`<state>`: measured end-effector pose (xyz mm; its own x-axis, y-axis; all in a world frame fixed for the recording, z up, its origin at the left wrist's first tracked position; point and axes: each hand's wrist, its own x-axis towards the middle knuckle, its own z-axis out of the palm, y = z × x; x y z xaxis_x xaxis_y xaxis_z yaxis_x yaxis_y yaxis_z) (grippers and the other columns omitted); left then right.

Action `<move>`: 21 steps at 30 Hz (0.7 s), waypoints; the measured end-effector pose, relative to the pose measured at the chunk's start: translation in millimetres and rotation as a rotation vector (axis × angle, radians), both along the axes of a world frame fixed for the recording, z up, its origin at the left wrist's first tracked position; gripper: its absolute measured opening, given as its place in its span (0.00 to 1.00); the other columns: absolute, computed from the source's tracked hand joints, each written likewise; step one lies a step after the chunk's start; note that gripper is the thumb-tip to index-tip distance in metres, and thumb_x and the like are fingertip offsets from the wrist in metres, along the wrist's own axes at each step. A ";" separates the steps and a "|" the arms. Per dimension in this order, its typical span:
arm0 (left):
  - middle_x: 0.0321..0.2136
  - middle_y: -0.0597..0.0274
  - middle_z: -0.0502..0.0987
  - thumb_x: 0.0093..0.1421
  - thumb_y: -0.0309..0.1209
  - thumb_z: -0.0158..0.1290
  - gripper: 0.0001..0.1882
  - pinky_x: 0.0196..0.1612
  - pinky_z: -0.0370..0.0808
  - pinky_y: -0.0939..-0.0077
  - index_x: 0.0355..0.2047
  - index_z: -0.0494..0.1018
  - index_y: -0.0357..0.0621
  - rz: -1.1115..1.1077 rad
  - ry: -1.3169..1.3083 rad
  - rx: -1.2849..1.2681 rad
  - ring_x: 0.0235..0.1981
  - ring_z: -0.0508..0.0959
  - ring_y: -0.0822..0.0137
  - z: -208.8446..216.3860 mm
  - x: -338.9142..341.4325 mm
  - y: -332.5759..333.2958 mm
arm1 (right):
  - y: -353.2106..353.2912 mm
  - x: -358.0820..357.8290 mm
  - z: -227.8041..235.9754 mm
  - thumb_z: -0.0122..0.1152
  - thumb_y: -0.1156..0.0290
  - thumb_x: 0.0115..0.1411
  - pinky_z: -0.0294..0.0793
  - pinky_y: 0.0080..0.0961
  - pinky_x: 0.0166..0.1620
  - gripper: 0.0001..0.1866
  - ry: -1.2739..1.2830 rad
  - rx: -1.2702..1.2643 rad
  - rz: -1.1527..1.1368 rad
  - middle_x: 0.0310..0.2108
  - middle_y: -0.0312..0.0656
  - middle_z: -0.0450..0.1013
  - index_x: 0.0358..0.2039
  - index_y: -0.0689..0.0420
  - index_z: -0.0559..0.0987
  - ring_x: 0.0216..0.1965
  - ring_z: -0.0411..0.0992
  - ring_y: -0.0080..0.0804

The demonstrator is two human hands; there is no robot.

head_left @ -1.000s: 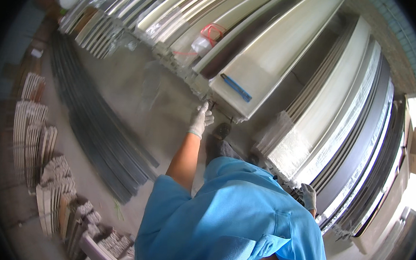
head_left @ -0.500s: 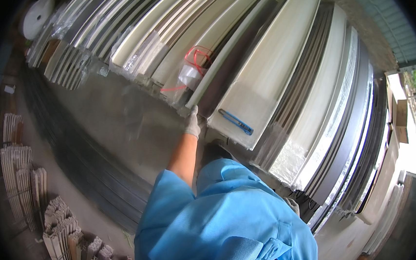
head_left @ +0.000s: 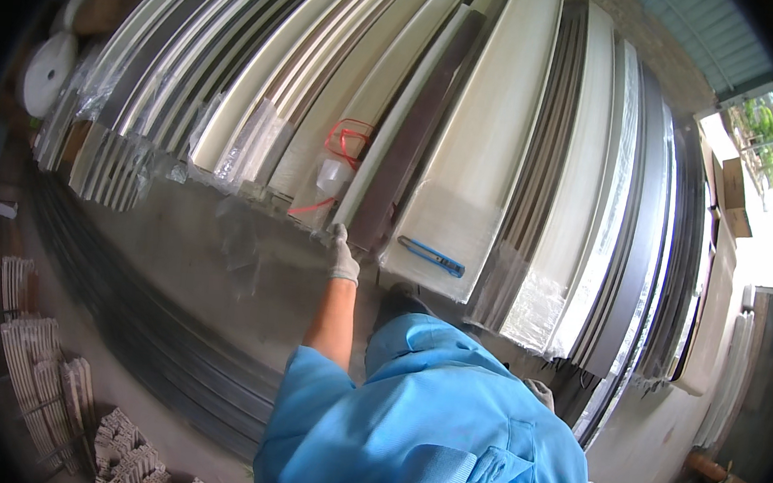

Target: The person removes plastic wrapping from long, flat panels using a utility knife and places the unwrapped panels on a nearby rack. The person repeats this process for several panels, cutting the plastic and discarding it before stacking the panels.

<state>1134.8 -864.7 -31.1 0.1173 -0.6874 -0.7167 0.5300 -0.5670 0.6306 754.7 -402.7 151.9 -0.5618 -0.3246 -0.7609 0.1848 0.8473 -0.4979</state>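
Note:
My left hand (head_left: 342, 258), in a pale glove, is closed at the near end of a long panel (head_left: 404, 134) with a pale edge and a dark brown face. Its thumb lies up along the pale edge, and its other fingers are mostly hidden. Just right of that panel, a blue utility knife (head_left: 432, 256) rests on the near end of a wide cream panel (head_left: 479, 158). Only part of my right hand (head_left: 540, 395), also gloved, shows past the right side of my blue shirt. Its fingers are hidden.
Stacks of long panels (head_left: 582, 175), some in clear plastic film, run side by side across the far side. Red strapping (head_left: 349, 143) lies on one stack to the left. Dark long strips (head_left: 154, 314) lie on the floor at left, near bundled pale profiles (head_left: 32, 359).
The view has shifted, so the stacks and knife sit lower and slightly left in the picture. My left hand stays at the panel's end.

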 end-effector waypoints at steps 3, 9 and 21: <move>0.54 0.63 0.74 0.61 0.60 0.55 0.36 0.52 0.72 0.58 0.64 0.65 0.57 -0.005 0.042 0.024 0.53 0.74 0.59 -2.6 13.5 -6.2 | -8.4 3.7 4.2 0.63 0.62 0.66 0.75 0.22 0.32 0.16 -0.044 -0.030 -0.049 0.32 0.35 0.78 0.47 0.61 0.81 0.28 0.75 0.23; 0.54 0.62 0.74 0.63 0.58 0.55 0.34 0.52 0.71 0.56 0.64 0.64 0.58 -0.040 0.027 0.064 0.53 0.73 0.58 10.5 7.4 1.5 | -9.1 14.3 -0.1 0.63 0.62 0.66 0.76 0.22 0.36 0.17 -0.032 -0.018 -0.013 0.36 0.38 0.79 0.47 0.62 0.81 0.32 0.77 0.25; 0.53 0.55 0.75 0.61 0.61 0.55 0.40 0.51 0.73 0.54 0.65 0.64 0.50 -0.241 -0.356 0.041 0.53 0.74 0.56 13.1 8.1 8.4 | 2.1 18.4 -11.5 0.63 0.61 0.66 0.77 0.24 0.34 0.16 -0.067 -0.024 -0.084 0.35 0.38 0.79 0.47 0.61 0.81 0.31 0.76 0.24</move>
<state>1142.9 -856.3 -18.0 0.2016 -0.6976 -0.6876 0.1327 -0.6761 0.7248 773.1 -400.7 140.4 -0.5358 -0.2968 -0.7905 0.2884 0.8155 -0.5017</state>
